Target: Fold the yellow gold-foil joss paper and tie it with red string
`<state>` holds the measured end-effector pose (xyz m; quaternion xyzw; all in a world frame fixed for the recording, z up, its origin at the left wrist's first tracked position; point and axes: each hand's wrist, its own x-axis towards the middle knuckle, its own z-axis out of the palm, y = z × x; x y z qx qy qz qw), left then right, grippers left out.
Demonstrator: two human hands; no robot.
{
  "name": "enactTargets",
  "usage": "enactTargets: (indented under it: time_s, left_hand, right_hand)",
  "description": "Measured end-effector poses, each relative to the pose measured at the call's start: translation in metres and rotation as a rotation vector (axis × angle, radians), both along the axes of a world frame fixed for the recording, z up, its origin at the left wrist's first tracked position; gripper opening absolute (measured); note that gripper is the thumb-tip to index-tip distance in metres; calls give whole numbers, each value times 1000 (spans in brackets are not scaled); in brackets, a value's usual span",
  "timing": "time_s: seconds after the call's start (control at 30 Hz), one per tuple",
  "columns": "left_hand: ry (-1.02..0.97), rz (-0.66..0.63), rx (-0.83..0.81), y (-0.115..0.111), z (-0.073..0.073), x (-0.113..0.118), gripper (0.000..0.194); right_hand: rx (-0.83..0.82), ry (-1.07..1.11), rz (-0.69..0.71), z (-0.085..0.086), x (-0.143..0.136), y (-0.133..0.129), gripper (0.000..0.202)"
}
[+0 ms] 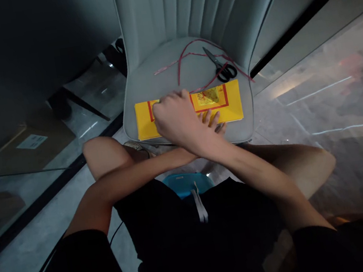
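Nearest, on the person's side of the paper, are a white drawstring (199, 206) on black shorts (170, 242) and, just past it, something blue (175, 184), perhaps a stool. Both forearms reach in and cross just short of the paper, the right over the left.

The paper (212, 98), yellow with red frames and a gold panel, lies flat near the front of the chair (142, 82), its long axis running left to right across the person's body. Because of the crossing, each hand is nearer the opposite end. The left hand (212, 120) lies right of the paper's middle, at its near edge, fingers spread and resting on the yellow. The right hand (175, 116) is over the part left of the middle, bunched, knuckles up. Its fingertips are hidden, so I cannot tell how far they close or whether they pinch the paper directly beneath.

Beyond the paper's far edge, red string (189, 54) loops loosely over the seat. Behind the paper's right half, scissors (219, 66) lie among the string, handles toward the paper, blades away. Farthest beyond the paper rises the ribbed backrest (163, 11).
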<state>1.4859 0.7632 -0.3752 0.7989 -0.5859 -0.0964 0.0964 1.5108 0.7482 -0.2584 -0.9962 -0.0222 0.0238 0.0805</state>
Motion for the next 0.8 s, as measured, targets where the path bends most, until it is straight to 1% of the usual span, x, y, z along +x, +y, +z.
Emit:
enactTargets:
  time_s: [0.1, 0.2, 0.3, 0.37, 0.47, 0.6, 0.8]
  left_hand:
    - [-77, 44, 119, -9, 6, -3, 56]
    - [-113, 12, 121, -13, 9, -4, 63]
    - [-150, -40, 99, -11, 8, -3, 67]
    - [-173, -56, 83, -10, 6, -3, 69]
    - [-204, -67, 78, -9, 5, -2, 69]
    - [-218, -82, 107, -8, 10, 0, 70]
    - [-216, -99, 139, -7, 16, 2, 69]
  right_hand:
    - [23, 69, 67, -14, 11, 26, 37]
    - [18, 117, 68, -32, 18, 42, 39]
    - [0, 144, 52, -46, 22, 52, 40]
    - [-11, 163, 44, -49, 23, 56, 40]
    - [-21, 196, 28, -50, 22, 59, 39]
    - [-17, 212, 32, -52, 19, 60, 36]
    - [44, 223, 4, -60, 18, 58, 35]
